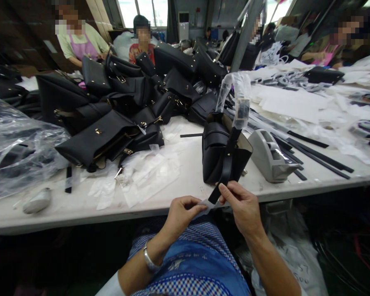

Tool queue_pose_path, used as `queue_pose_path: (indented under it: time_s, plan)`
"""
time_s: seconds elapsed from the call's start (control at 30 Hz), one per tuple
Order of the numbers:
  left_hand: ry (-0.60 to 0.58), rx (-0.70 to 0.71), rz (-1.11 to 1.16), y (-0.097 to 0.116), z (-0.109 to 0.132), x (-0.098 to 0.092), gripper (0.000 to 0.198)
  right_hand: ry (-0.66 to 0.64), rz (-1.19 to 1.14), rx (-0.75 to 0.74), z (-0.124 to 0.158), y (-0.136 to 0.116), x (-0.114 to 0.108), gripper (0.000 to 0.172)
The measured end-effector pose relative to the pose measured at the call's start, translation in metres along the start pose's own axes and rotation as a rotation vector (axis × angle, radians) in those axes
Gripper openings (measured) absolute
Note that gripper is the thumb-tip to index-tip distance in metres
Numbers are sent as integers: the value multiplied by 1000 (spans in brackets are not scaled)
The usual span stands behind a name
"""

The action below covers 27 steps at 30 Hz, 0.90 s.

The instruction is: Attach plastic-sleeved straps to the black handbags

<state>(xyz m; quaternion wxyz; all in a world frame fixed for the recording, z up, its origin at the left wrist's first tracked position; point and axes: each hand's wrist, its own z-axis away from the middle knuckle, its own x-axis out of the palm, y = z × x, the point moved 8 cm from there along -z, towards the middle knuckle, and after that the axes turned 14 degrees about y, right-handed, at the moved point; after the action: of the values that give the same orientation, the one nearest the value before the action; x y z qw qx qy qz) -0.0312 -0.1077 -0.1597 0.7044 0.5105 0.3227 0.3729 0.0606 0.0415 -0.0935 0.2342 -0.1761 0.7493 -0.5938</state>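
Both hands pinch the free end of a black bag strap at the near table edge.

The left hand [181, 213], a bracelet on its wrist, is closed, its fingertips gripping a strip of clear film [204, 206] that touches the strap's tip. The right hand [242, 207] is closed on the strap [227, 164], thumb on top. The strap rises from the hands to the black handbag [216, 144], which stands upright on the white table [185, 168]; the strap's upper loop is wrapped in clear plastic. Just right of the bag sits a grey tape dispenser [271, 158]. To the left lie small clear sleeves [151, 172], and beyond them a pile of black handbags [120, 102]. Other people work at the far side.
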Motion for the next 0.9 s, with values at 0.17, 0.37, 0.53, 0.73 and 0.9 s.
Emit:
queue_pose_path:
  time_s: [0.17,0.37,0.53,0.73,0.9]
  plan:
    - [-41,-99,123,-8,1,9,21,-15,45,-6,0,5,1,32]
    - [18,-215,358,-7,-2,25,29,-7,89,-11,-6,14,-3,26]
    - [21,-200,554,12,-9,50,31,21,64,88,-13,25,-14,45]
    - [38,-109,634,38,-29,69,35,43,113,82,-26,18,-23,49]
    - [112,57,521,58,-51,64,34,101,138,100,-42,8,-21,48]
